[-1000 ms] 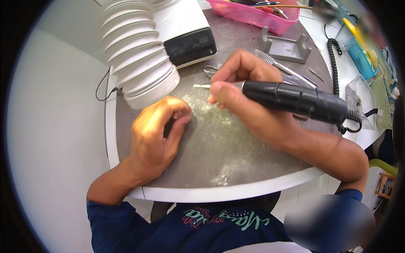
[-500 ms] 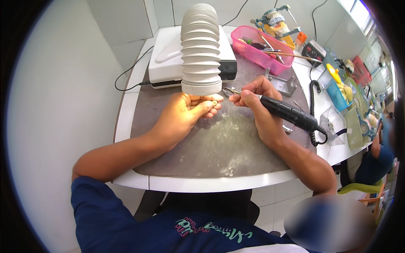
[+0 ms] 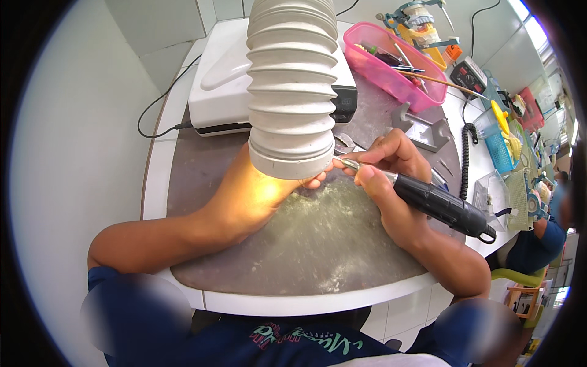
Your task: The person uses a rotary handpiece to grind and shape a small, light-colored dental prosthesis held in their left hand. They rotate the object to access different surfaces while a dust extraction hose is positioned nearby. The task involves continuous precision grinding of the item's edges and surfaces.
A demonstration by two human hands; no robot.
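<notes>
- Nearest us, a dark blue shirt meets the surface, its grey top streaked with pale dust.
- The left hand is lit yellow beneath the mouth of a ribbed hose; most of its fingers are hidden, so we cannot tell how closed its grip is or what it has hold of.
- The right hand holds a black handpiece above the surface, pen-fashion, its grip closed with thumb and fingers pinched about the metal nose.
- We trace the tool's long axis from its rear at lower right to its nose at upper left, pointing at the left fingertips. That hand lies directly left, very near the nose; whether they touch, we cannot make out.
- Just past the right hand sits a grey stand, with a coiled cord to its right.
- Behind the hose we find a white machine; to its right, a pink tub of tools.
- Farther back stands a dental model; at far right, a co-worker in blue.
</notes>
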